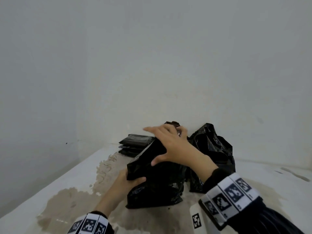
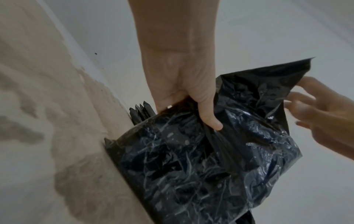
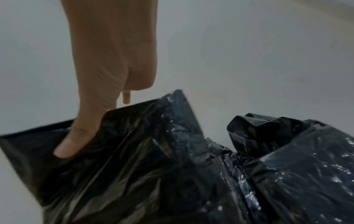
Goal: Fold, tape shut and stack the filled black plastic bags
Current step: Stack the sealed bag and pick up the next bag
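White counter (image 1: 50,183), stained brown, with you working a filled black bag against a plain wall.

Nearest you, marker bands wrap both wrists, and your left hand (image 1: 125,183) grips the lower left corner of the black bag (image 1: 157,179), thumb curled over its front and fingers behind it. That bag stands on the counter's stained patch (image 1: 70,200), leaning slightly. Higher up, your right hand (image 1: 173,146) lies spread over the bag's top part, fingers straight and fanned, thumb pressing into the plastic. Just right of it and touching it sits a second, crumpled black bag (image 1: 216,149). Farthest back, beside the wall (image 1: 152,56), a stack of flat folded bags (image 1: 133,146) rests behind the one you hold.
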